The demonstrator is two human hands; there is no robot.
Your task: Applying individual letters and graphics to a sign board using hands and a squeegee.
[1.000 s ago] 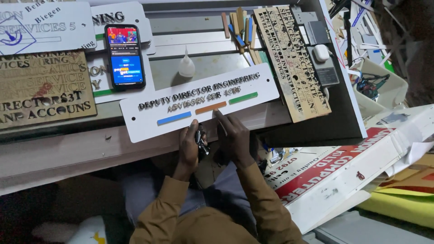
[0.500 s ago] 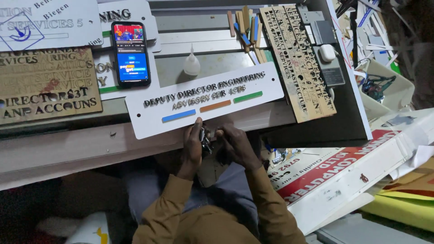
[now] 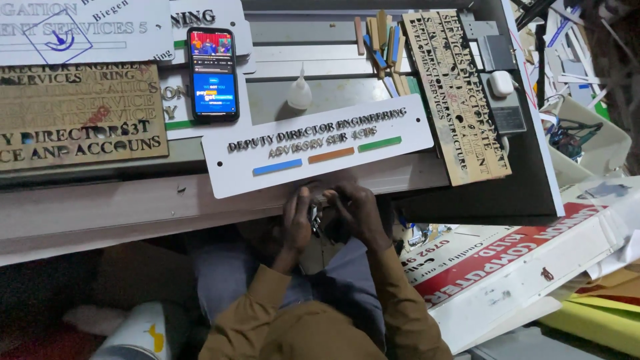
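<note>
My left hand and my right hand meet just below the table's front edge, over my lap. Between their fingertips they pinch a small dark cut-out piece, too small to make out its shape. Right above the hands lies a long white sign plate with raised lettering and three short colour bars: blue, orange and green. Both sleeves are brown.
A smartphone with a lit screen lies at the back left. A small white glue bottle stands behind the plate. Wooden letter stencil boards lie at left and right. Coloured strips, white earbud case, red-and-white printed board.
The view has drifted, so the table looks shifted right and down. Both hands stay together at the table edge, still working the small piece.
</note>
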